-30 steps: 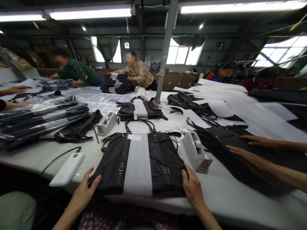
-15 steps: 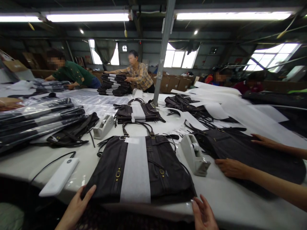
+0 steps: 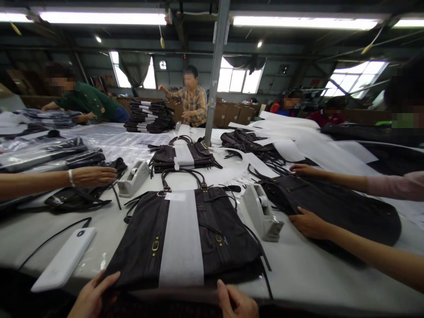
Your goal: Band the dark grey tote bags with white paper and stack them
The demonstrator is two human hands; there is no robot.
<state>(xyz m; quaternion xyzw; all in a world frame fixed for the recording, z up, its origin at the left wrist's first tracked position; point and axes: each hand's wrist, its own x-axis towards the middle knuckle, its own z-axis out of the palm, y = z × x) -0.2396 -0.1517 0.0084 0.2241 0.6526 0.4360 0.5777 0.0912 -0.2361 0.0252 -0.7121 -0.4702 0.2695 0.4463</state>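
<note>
- The black bag [image 3: 213,216] lies flat along the near edge of the desk [image 3: 318,278], handles toward the far edge, a white paper strip [image 3: 182,247] down its middle.
- The left grip [image 3: 94,293] is clamped on the bag's near-left corner, as it was half a second ago.
- The right grip [image 3: 238,302] has moved: earlier it hung spread just off the bag's near-right corner, and now it is curled at the desk's near edge, by the middle of the bag's lower side (whether it pinches anything, I cannot tell).
- A thin strap [image 3: 266,258] now trails past the bag's right side toward the near edge.
- One tape dispenser [image 3: 263,214] stands just right of the bag; another [image 3: 134,179] sits beyond its far-left corner, both unmoved on the desk.
- A co-worker's braceleted hand [image 3: 96,176] has come in from the left edge, over a dark strapped item.
- On the right, a co-worker's farther hand [image 3: 303,170] has slid toward the handles of another dark bag [image 3: 334,207].
- Near the far edge, the person in checks [image 3: 194,104] has let go of the stack [image 3: 149,117].
</note>
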